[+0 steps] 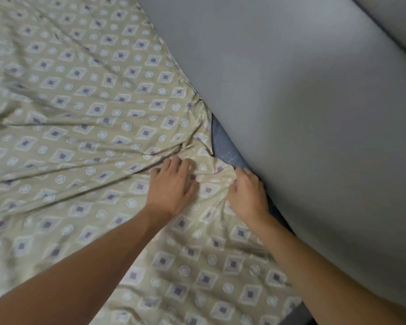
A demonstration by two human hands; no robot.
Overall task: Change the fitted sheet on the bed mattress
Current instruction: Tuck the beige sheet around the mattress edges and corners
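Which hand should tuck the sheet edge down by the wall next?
Probably right: the right hand already pinches the sheet edge beside the exposed blue mattress; the left hand rests farther in.

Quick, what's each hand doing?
Left hand: open, fingers spread, resting on the patterned sheet.
Right hand: closed, gripping bunched sheet at its edge.

You are looking at a dim, flat, greyish scene with no glare. Soft shadows lie under your forearms on the sheet (pixel 80 118). Motion blur smears the pattern at the left edge and lower corners; wide-angle distortion bows the wall (pixel 302 113) line.
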